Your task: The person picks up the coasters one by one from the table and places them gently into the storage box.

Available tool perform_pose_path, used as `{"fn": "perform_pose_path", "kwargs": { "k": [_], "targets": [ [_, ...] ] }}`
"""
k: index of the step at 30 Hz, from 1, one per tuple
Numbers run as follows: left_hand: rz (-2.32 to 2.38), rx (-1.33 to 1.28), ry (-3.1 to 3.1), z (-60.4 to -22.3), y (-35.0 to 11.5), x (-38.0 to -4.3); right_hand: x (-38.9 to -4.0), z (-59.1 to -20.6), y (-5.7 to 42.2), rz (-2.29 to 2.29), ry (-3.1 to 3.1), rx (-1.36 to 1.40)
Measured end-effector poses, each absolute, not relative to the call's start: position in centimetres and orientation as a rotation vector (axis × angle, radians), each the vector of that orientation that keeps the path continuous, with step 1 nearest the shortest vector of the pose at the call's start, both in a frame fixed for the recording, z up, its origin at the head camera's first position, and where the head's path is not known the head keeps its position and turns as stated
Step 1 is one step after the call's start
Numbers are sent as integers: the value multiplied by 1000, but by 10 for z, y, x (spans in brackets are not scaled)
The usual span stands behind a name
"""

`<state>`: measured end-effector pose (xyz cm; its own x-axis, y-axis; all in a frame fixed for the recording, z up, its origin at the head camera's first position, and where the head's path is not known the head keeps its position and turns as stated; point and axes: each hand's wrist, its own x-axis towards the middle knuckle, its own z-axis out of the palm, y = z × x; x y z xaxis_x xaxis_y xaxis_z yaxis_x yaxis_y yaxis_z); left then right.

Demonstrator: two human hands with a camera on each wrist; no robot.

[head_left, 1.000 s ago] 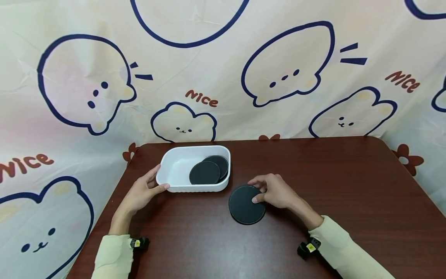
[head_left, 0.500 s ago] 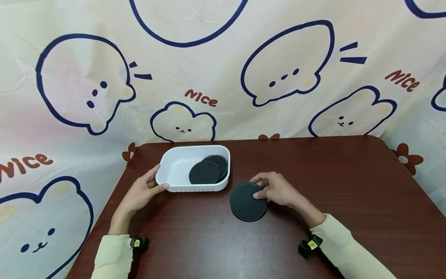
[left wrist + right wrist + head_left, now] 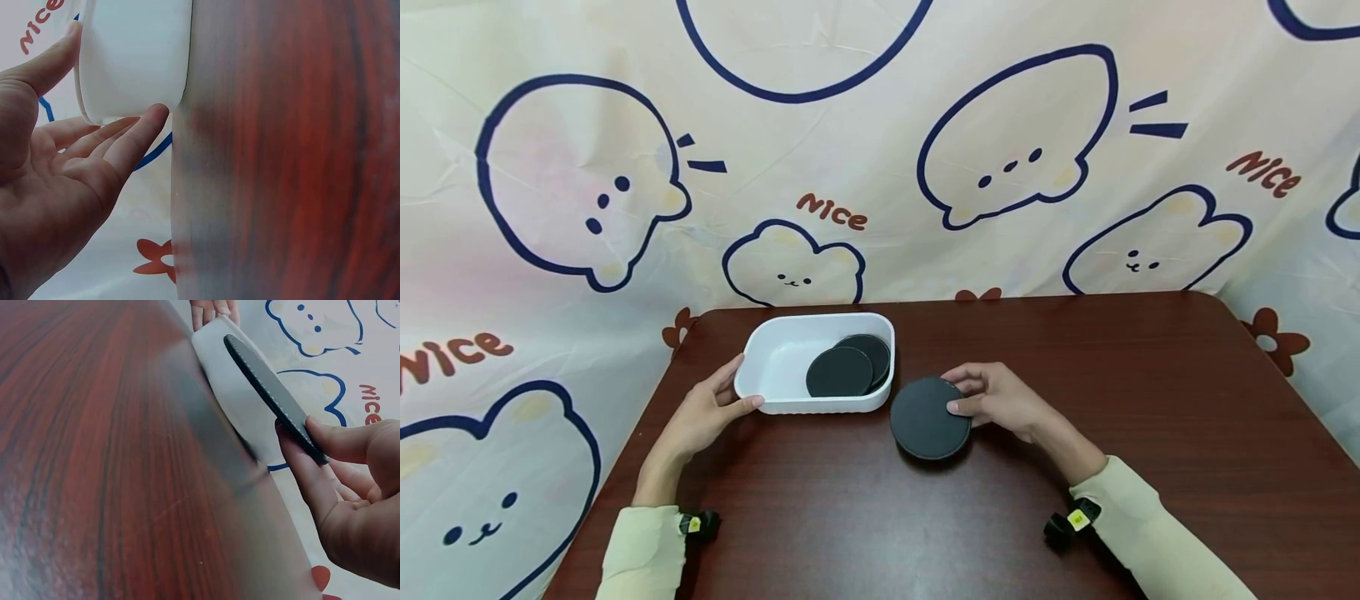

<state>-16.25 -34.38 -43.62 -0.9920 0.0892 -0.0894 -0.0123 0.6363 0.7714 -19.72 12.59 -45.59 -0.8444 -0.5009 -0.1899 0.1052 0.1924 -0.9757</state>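
Note:
A round black coaster [image 3: 928, 419] with a stitched edge is pinched in my right hand [image 3: 1000, 402], thumb on top and fingers beneath. In the right wrist view the coaster [image 3: 272, 394] is seen nearly edge-on, raised above the table. To its left stands a white plastic box [image 3: 823, 406] with rounded corners. Two more black coasters [image 3: 841, 372] lie overlapping in its right half. My left hand [image 3: 703, 412] holds the left end of the box, thumb at the near rim and fingers round the end, as the left wrist view also shows on the white wall [image 3: 134, 62].
The dark brown wooden table [image 3: 820, 517] carries the box near its far edge. Right behind it hangs a pale curtain [image 3: 895, 150] printed with bear outlines. Small black cameras [image 3: 700, 525] sit on both wrists.
My right hand has raised the coaster off the table and moved it slightly away from me, toward the level of the box. The left hand and the box have stayed put.

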Motion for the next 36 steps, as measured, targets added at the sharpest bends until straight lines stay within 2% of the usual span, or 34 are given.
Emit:
{"fn": "perform_pose_path", "kwargs": {
  "k": [36],
  "targets": [
    [1313, 61, 2721, -437, -343, -162, -214, -440, 139, -2028, 1703, -247]
  ]
}}
